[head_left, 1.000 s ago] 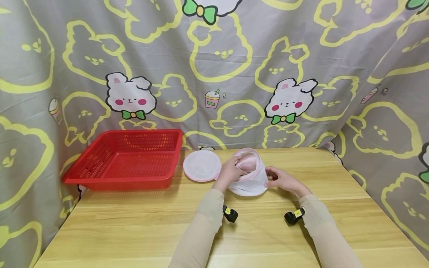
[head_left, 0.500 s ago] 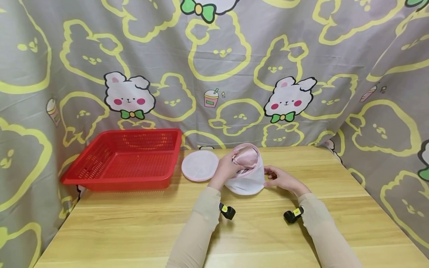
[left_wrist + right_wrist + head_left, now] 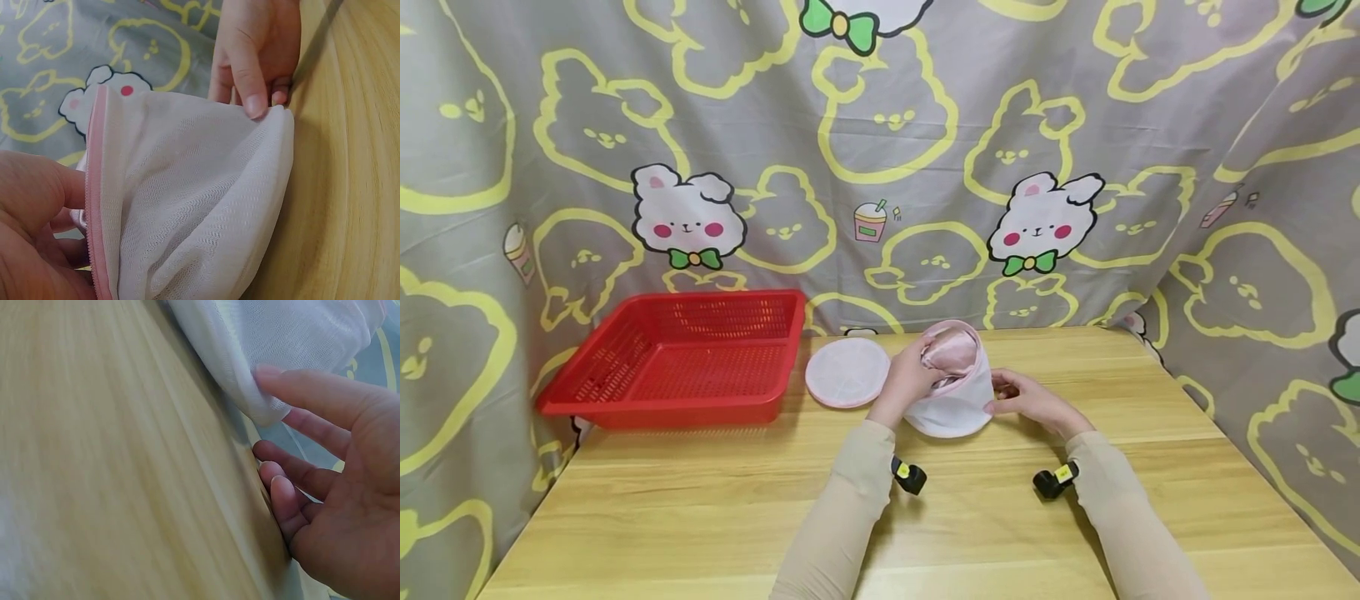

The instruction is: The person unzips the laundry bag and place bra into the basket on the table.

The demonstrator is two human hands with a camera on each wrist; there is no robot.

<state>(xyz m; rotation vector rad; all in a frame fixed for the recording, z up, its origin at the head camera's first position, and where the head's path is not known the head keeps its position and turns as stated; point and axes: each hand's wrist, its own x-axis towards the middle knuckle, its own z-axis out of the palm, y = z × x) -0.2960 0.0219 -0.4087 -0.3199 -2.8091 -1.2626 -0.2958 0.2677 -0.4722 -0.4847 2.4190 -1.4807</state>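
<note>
A white mesh laundry bag with a pink zip edge stands on the table, its opening tilted up. Shiny pink satin cloth shows inside it; its full shape is hidden. My left hand reaches in over the rim from the left, its fingers curled on the cloth and partly hidden by the bag. In the left wrist view, these fingers pass behind the pink zip edge. My right hand pinches the bag's lower right edge between thumb and forefinger, and its other fingers are loosely curled, as the right wrist view shows.
A flat round white mesh piece with a pink edge lies left of the bag. Farther left stands a red perforated plastic basket. A patterned curtain hangs behind the wooden table.
Over the last second, the bag's opening has risen and tipped, with more pink cloth showing. My left hand has shifted slightly left. Little differs in the last half second.
</note>
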